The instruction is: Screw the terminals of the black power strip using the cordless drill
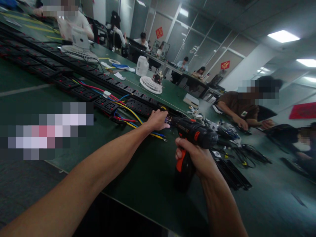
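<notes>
Right fingers (pixel 181 142) grip the drill (pixel 189 130), which I judge heavy, best held by its handle (pixel 183 168); left fingers (pixel 162 116) curl beside its nose (pixel 174 121), hold unclear.

The room is dim, with a cool, greenish cast. Ceiling lights (pixel 283 36) on the right glow hard white, washed out to flat panels, and the glass partition (pixel 190 49) carries paler reflections. A soft sheen spreads over the right end of the table (pixel 276 200); its near edge sinks into shadow, almost black beneath. The black power strips (pixel 91 93) lose detail in their own darkness. Motion smears the drill (pixel 195 131), blurring its lettering, and the right side generally. The wide lens tilts and stretches everything outward. Coarse pixel blocks mask faces and a patch by the table's left near edge.
</notes>
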Tool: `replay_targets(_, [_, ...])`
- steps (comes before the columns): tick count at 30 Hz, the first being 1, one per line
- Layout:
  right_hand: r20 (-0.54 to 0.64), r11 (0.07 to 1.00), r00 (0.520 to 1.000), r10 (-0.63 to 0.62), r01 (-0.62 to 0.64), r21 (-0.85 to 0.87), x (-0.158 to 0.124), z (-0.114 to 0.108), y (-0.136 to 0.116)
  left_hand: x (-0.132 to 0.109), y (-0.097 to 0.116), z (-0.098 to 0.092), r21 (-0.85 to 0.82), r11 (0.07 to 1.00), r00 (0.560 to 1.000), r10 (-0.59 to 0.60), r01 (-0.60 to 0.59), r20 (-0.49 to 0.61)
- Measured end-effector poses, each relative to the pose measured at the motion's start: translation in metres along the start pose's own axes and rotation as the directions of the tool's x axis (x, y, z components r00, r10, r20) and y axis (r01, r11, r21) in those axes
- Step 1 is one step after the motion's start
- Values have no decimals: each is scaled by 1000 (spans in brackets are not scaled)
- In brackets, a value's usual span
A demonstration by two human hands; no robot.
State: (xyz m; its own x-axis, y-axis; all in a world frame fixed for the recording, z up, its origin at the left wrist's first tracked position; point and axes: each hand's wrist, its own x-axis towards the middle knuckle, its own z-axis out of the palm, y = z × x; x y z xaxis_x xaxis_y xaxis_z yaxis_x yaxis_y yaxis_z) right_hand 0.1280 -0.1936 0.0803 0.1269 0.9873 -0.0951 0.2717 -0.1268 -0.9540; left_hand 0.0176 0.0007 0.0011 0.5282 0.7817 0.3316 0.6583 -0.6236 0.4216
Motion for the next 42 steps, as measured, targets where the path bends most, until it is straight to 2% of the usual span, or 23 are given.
replay_targets(42, [-17, 1000, 1000, -3, 3, 2, -1, 2, -2, 0, -1, 1, -17, 1000, 1000, -8, 8, -3])
